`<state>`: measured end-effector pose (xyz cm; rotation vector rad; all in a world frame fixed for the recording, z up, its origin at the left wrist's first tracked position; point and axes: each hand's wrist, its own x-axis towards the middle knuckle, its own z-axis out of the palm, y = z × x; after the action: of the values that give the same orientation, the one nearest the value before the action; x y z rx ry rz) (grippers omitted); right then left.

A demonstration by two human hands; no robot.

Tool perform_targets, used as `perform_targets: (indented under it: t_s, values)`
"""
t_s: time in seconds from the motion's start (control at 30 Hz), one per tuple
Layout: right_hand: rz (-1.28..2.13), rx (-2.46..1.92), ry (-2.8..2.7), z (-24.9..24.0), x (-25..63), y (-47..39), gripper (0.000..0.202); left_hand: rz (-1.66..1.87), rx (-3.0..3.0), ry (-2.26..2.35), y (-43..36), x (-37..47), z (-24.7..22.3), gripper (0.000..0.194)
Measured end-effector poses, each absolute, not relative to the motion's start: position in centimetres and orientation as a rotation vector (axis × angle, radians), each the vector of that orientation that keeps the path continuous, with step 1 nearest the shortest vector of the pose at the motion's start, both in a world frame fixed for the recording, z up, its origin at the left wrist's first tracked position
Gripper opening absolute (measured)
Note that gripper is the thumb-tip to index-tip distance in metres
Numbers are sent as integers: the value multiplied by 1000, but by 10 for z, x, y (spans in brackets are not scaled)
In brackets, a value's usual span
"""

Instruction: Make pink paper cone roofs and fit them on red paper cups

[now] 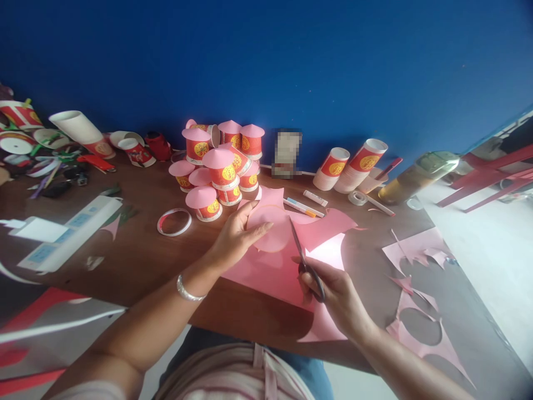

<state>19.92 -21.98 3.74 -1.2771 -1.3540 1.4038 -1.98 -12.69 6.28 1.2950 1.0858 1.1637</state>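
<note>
My left hand pinches a piece of pink paper that bears a drawn circle, thumb on top. In my right hand is a pair of dark scissors, my fingers through the handles. The blades point away from me and meet the right edge of the circle. More pink sheets lie flat beneath my hands, and a curved pink offcut is just right of the blades. How far the blades are apart is hard to make out.
Behind my left hand stand several red paper cups with pink cone tops. A tape ring and power strip lie left. Stacked cups, a bottle and pens are behind. Paper scraps cover the right side.
</note>
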Motion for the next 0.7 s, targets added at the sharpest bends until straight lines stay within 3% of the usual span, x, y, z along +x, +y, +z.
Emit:
perform_targets:
  t_s: [0.37, 0.7]
  values:
    - [1470, -1255, -1344, 41, 201, -215, 52, 1057, 1394, 1047, -120, -29, 51, 80]
    - [1504, -1211, -1300, 36, 202, -217, 44, 1088, 1309, 1016, -120, -30, 50, 71]
